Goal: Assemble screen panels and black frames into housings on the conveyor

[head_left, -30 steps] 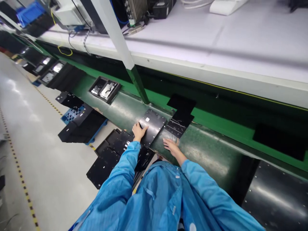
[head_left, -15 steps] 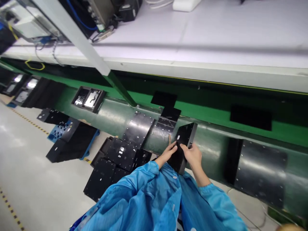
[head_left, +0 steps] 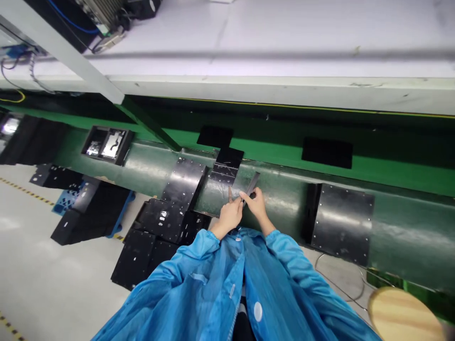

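A black metal cover is held up in front of me, turned so that mostly its narrow side shows. My left hand is closed around its lower left part, and the fingers hide much of it. From the right, my right hand pinches the cover, thumb on the near side. Just beyond my left hand, a thin brownish thing lies on the green bench; its kind is unclear. Small black plates lie behind it.
Black cases with screwed lids lie left and right on the bench. More black panels are stacked at front left. A white shelf runs above, with a slanted post. A round wooden stool stands at lower right.
The cover has turned from showing its broad labelled face to nearly edge-on. My left hand now wraps its lower part. The whole view has shifted to the right.
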Available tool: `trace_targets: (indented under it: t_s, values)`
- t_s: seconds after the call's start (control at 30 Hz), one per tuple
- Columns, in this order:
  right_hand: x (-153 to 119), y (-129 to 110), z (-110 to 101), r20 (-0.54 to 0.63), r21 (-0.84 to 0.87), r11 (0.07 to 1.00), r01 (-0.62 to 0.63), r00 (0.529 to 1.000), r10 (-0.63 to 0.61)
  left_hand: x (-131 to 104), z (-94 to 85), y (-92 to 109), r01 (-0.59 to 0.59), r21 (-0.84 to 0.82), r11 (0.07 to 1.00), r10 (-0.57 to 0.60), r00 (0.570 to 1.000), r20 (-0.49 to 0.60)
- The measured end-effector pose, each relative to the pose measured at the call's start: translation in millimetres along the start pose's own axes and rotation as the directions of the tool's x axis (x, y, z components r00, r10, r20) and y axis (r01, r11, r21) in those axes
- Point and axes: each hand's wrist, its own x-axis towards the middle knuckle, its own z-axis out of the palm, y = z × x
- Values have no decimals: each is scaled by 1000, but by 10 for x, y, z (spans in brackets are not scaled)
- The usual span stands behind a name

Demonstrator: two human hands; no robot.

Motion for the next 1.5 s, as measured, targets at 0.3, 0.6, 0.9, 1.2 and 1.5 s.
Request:
trace_targets:
  t_s: [0.3,0.6,0.9,1.2,1.5]
  values:
    - [33,-77,398,51,366,929,-52,998,35,423,-167,-24,247,175,953,-202,950,-238]
    - [516,120,-621,53,480,875,-62,998,42,643,-1171,-1392,332,5,943,-279,802,-528]
    - [876,760,-1195,-319,52,918,-394,864,389,1138,-2021,-2558,508,59,859,-394,731,-557]
    - [1020,882,-1070,-416,-623,612,-487,869,268,2482,-2350,-1869,125,261,957,27,860,-510]
    - [680,886,-836,-479,-608,544,-578,814,330,4315,-2337,-1388,416,35,909,-377,854,-359]
